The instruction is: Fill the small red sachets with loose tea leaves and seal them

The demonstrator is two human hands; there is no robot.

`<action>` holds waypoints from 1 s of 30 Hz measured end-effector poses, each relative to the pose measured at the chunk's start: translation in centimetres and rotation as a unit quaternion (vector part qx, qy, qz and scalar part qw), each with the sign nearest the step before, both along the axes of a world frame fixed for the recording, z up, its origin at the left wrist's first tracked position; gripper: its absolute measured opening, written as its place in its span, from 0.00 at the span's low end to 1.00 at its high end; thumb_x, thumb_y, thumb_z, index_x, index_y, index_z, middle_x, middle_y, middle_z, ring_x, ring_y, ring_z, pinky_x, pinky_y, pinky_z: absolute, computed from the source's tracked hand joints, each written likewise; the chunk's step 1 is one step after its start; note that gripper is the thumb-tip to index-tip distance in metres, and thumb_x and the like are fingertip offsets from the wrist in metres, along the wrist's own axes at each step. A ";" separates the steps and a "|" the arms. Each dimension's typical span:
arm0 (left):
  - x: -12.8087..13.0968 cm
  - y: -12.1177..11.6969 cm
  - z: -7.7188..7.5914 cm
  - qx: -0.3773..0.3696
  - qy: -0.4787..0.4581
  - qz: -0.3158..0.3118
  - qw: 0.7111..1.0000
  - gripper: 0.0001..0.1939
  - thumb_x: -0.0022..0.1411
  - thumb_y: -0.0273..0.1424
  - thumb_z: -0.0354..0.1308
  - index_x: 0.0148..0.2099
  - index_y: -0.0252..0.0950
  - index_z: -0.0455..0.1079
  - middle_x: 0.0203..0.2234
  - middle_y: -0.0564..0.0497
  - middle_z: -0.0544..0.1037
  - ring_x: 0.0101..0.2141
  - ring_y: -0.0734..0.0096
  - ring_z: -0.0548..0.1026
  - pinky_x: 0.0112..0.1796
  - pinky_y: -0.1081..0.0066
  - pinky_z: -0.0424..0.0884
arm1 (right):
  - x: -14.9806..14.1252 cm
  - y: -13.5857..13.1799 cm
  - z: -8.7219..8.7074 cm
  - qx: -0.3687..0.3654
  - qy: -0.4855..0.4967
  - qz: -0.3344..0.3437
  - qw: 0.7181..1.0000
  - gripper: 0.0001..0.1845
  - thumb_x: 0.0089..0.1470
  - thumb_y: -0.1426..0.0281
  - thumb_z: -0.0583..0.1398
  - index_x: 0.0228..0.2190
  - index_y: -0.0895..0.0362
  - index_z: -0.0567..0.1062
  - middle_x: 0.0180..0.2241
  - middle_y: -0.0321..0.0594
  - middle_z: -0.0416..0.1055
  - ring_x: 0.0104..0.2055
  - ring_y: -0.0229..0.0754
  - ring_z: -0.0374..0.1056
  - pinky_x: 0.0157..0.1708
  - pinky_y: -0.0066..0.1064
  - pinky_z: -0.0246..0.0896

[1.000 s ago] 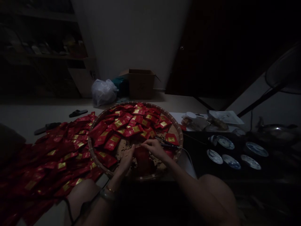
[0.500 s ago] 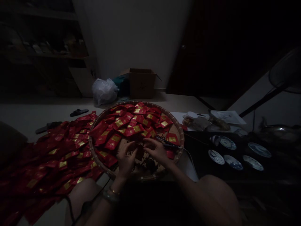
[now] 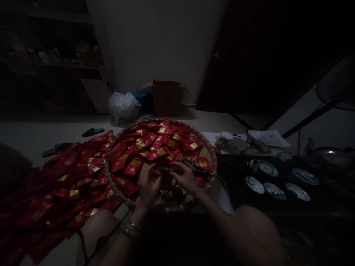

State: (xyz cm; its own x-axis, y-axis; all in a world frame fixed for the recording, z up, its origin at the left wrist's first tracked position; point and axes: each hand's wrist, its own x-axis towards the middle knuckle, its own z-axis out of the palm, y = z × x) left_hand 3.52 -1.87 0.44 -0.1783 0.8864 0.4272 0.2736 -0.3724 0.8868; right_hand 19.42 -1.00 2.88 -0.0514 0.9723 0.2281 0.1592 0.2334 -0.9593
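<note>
Between my hands, over the near part of a round woven tray (image 3: 213, 159), is a dark red packet (image 3: 165, 180), its printed side not visible. My left hand (image 3: 149, 184) pinches its left edge with curled fingers. My right hand (image 3: 185, 177) grips the upper right edge between thumb and fingers. Many red packets with gold labels (image 3: 158, 152) are heaped in the tray's far half. Under my hands lie dark loose bits and a dark clump (image 3: 178, 193). A dark pen-like tool with a pale cord (image 3: 202, 170) rests just beyond my right hand.
A large pile of red packets (image 3: 74, 184) covers the floor at left, beside slippers (image 3: 93, 132). An open carton (image 3: 168, 98) and white plastic bag (image 3: 124, 107) stand by the wall. Several patterned dishes (image 3: 274, 191) sit on a dark table at right.
The red packet between my hands has turned slightly and shows more of its face. Both hands have shifted only a little; the heap stays the same.
</note>
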 end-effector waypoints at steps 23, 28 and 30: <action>-0.2 0.6 0.8 -0.010 -0.147 0.153 0.977 0.13 0.55 0.32 0.56 0.44 0.36 0.66 0.36 0.48 0.73 0.35 0.69 0.73 0.36 0.70 0.70 | 0.9 8.4 3.0 -0.005 0.229 -0.103 0.968 0.17 0.44 0.69 0.59 0.40 0.54 0.68 0.35 0.35 0.70 0.32 0.36 0.70 0.36 0.31 0.68; -0.4 0.6 0.4 -0.031 -0.137 0.127 0.982 0.13 0.56 0.33 0.55 0.44 0.36 0.66 0.35 0.49 0.71 0.34 0.70 0.71 0.34 0.71 0.69 | 6.3 6.1 1.5 -0.143 -0.137 0.024 0.980 0.09 0.46 0.66 0.58 0.22 0.59 0.71 0.18 0.33 0.67 0.20 0.34 0.63 0.22 0.25 0.58; -0.4 0.6 0.2 -0.028 -0.117 0.113 0.986 0.12 0.56 0.33 0.54 0.43 0.36 0.67 0.34 0.49 0.71 0.33 0.70 0.71 0.34 0.71 0.68 | 8.7 4.0 0.4 -0.156 -0.359 0.044 0.919 0.11 0.45 0.67 0.60 0.17 0.59 0.71 0.15 0.34 0.66 0.21 0.37 0.64 0.23 0.26 0.56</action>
